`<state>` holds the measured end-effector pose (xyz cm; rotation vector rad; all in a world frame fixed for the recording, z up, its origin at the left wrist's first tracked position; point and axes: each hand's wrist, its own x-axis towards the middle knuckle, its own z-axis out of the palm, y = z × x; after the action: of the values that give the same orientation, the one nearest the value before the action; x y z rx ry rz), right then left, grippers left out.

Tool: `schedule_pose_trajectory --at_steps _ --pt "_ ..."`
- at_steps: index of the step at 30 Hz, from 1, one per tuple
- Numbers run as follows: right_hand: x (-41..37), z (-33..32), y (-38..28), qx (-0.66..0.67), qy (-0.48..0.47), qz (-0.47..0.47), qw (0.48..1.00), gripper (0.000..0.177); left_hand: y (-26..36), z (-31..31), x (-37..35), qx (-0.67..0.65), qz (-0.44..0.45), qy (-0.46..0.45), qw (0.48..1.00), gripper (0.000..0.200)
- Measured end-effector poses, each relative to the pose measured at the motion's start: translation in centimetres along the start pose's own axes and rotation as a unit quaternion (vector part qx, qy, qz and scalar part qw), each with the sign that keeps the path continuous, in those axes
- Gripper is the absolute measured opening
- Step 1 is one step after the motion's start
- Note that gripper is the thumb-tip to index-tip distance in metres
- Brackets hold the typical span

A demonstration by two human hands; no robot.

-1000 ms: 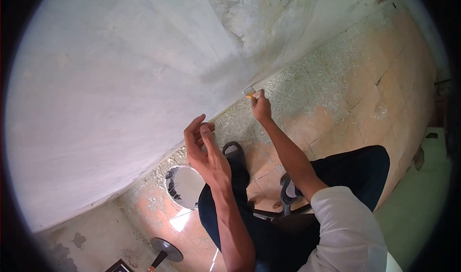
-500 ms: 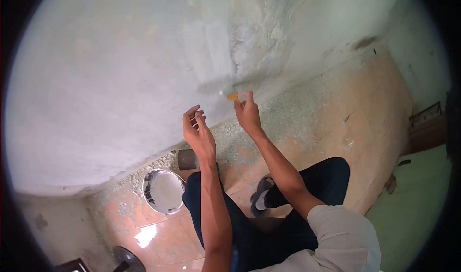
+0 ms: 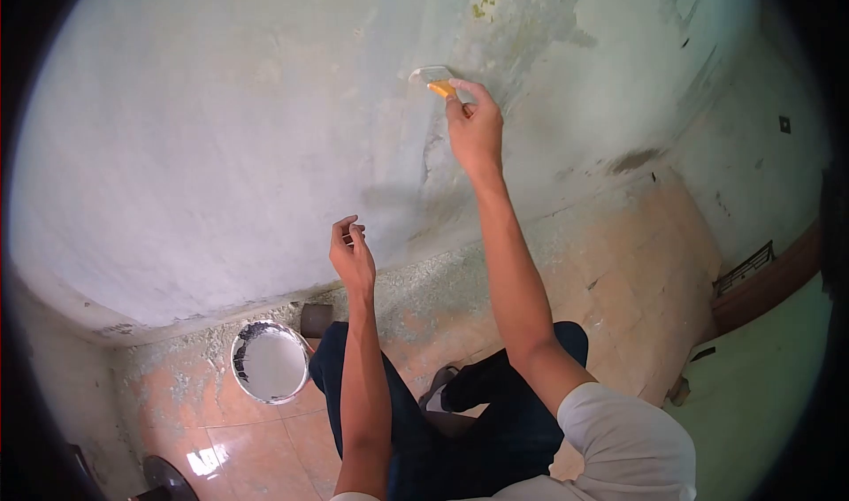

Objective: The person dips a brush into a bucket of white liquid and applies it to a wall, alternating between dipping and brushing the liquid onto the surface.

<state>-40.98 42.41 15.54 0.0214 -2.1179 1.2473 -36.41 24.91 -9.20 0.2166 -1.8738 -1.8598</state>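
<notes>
My right hand [image 3: 476, 128] grips the yellow handle of a putty knife [image 3: 439, 86]. The knife's wide blade lies against the wall [image 3: 221, 147], with some white paste at its left corner. Around the blade the wall is patchy, with rough grey and greenish spots to the right and a smoother whitish stretch to the left. Lower down, my left hand [image 3: 352, 253] hovers in front of the wall with loosely curled fingers, apart from one another, and nothing visible in them.
A round bucket [image 3: 274, 364] of whitish paste stands on the tiled floor at lower left, beside my knee. Behind it, a dark grey block [image 3: 316, 321] sits near the wall's foot. Flakes and dust [image 3: 424, 284] cover the floor along the wall. A dark round object [image 3: 168, 479] is at bottom left.
My right hand has moved the putty knife up the wall from near its base. My left hand sits slightly lower and further left in view. The camera view has shifted upward and right.
</notes>
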Motion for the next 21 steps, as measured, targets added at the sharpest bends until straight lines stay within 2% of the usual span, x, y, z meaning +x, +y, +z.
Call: schedule_pose_trajectory --at_steps 4,8,11,12,14,15,17,19,21 --pt "1.0 -1.7 -3.1 -0.001 0.001 -0.026 1.000 0.029 0.1 0.1 0.3 -0.008 0.008 0.008 1.000 0.026" --pt "2.0 -2.9 -6.2 -0.027 0.053 -0.072 0.996 0.029 0.1 -0.1 0.5 -0.013 0.000 0.001 1.000 0.025" --pt "2.8 -3.2 -7.7 -0.030 0.094 -0.128 0.987 0.022 -0.1 -0.1 0.5 -0.022 -0.001 -0.008 1.000 0.025" --pt "2.9 -2.5 -6.8 -0.032 0.093 -0.123 0.988 0.022 -0.3 0.0 0.5 -0.027 0.002 -0.013 1.000 0.025" --pt "2.4 -0.2 -3.5 -0.089 0.070 -0.174 0.978 0.022 -0.5 0.0 0.5 -0.028 0.000 -0.018 0.999 0.025" --pt "0.8 0.9 -2.0 -0.106 0.037 -0.120 0.986 0.023 -0.5 0.0 0.5 -0.033 0.004 -0.020 0.999 0.025" --pt "-3.0 3.7 4.1 -0.106 0.025 -0.128 0.986 0.022 -0.4 0.0 0.5 -0.034 -0.002 -0.017 0.999 0.025" --pt "-7.9 5.5 9.2 -0.152 -0.027 -0.036 0.987 0.021 -0.3 0.0 0.6 -0.035 -0.003 -0.015 0.999 0.025" --pt "-12.2 7.3 15.7 -0.190 -0.082 0.006 0.978 0.020 -0.1 0.2 0.5 -0.024 0.006 -0.012 1.000 0.025"
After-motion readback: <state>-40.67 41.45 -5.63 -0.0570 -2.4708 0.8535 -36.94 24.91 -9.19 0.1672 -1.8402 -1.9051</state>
